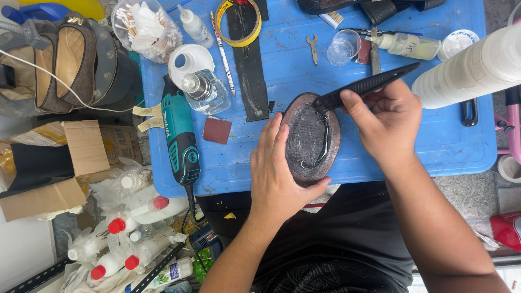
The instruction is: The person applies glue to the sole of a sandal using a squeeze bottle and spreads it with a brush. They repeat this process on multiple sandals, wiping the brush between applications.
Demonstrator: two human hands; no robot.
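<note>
A dark oval shoe sole piece (309,138) lies on the blue table top (434,141) near its front edge. My left hand (277,173) lies flat against the sole's left side, thumb hooked under its near end, holding it steady. My right hand (382,116) grips a long black ribbed tool (369,84), whose tip rests on the upper part of the sole. A curved dark strip lies on the sole's surface.
A teal power tool (180,135), a clear glass bottle (205,91), a brown sandpaper piece (217,130), a black rubber strip (251,65), a tape roll (239,21) and small bottles lie on the table. Shoes (70,59), cardboard and red-capped bottles (116,225) crowd the left.
</note>
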